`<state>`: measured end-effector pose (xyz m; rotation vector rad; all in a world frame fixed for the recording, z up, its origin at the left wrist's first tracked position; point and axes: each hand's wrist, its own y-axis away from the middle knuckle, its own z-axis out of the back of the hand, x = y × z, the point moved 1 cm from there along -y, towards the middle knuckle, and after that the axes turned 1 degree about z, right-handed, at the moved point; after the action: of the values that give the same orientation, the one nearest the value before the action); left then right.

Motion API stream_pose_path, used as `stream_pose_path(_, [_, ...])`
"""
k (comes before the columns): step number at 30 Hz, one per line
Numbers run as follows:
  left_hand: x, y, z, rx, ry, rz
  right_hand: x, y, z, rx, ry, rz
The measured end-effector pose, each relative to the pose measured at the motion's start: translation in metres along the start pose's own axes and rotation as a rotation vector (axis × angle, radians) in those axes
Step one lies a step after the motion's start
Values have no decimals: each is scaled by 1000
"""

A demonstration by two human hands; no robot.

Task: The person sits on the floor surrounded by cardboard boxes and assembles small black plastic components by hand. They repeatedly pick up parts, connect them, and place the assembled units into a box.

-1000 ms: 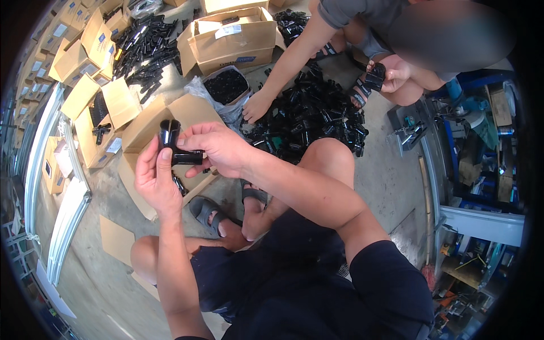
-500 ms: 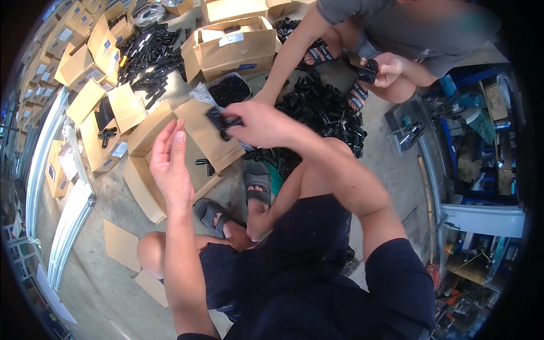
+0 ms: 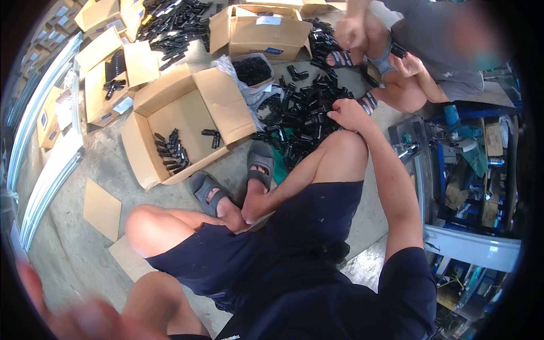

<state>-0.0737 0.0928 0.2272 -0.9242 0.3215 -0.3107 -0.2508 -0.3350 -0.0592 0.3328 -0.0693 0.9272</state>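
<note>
My right hand (image 3: 349, 115) is at the right edge of a loose pile of black L-shaped plastic pieces (image 3: 309, 105), fingers curled. What sits between its fingertips I cannot make out. At the lower left, close to the camera, my left hand (image 3: 85, 317) is smeared by motion, so its grip does not show. In front of my feet an open cardboard box (image 3: 190, 107) has several of the same pieces (image 3: 173, 152) lined up along its near left side. A separate L-shaped piece (image 3: 213, 137) lies farther right in it.
A person (image 3: 436, 51) crouches across the pile, a small black piece (image 3: 398, 51) in one hand. Beyond my box stand a bin of black parts (image 3: 253, 71) and another carton (image 3: 260, 37). Pale metal profiles (image 3: 54, 187) lie left; a cluttered blue rack (image 3: 470, 170) is right.
My right hand has gone from above the box, where it held a black piece, to the pile. My left hand has dropped to the lower left. The other person's reaching arm has drawn back.
</note>
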Motion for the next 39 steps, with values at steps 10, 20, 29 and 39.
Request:
stream_pose_path(10, [39, 33, 7, -267, -79, 485, 161, -42, -3, 230, -16, 399])
stream_pose_path(20, [185, 130, -45, -573, 379, 1215, 345, -106, -146, 388, -5, 633])
stream_pose_path(29, [227, 147, -39, -660, 270, 1268, 427, -169, -239, 379, -133, 449])
stream_pose_path(39, [255, 162, -44, -614, 262, 1327, 435, -226, -303, 328, -114, 561])
